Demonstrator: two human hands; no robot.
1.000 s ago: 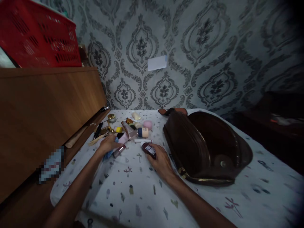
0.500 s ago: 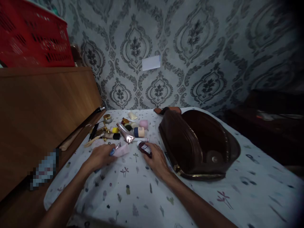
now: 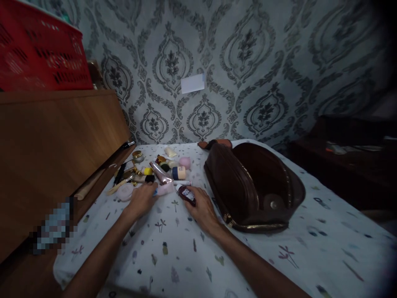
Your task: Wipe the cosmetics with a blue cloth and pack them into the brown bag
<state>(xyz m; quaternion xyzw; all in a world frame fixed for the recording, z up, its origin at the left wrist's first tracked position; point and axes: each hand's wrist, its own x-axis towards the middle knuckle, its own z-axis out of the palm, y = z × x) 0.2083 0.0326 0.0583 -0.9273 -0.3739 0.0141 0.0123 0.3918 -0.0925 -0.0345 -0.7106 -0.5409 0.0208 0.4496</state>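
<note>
My right hand [image 3: 203, 209] is closed around a small dark red bottle [image 3: 187, 194] with a white cap and a pale label, low over the cloth. Across from it, my left hand [image 3: 143, 201] has its fingers closed at the blue end of a pale pink tube [image 3: 165, 189]; the fingertips are partly hidden. A round pale pink case [image 3: 125, 192] lies just left of that hand. Beyond both hands are a shiny rose-coloured tube [image 3: 161, 173], a dark-blue-and-beige jar [image 3: 179, 173], a pink rounded item [image 3: 185, 162] and a gold-lidded jar [image 3: 137, 156].
A brown bag [image 3: 248, 190] stands unzipped at the right, its strap [image 3: 217, 144] behind it. Wooden furniture [image 3: 58, 136] borders the left side, with a red basket [image 3: 46, 54] on top. The patterned wall [image 3: 203, 120] rises behind the printed cloth [image 3: 186, 256].
My left hand has shifted forward and right with the pink tube, uncovering more of the round pink case. My right hand keeps the dark red bottle. The view has turned slightly.
</note>
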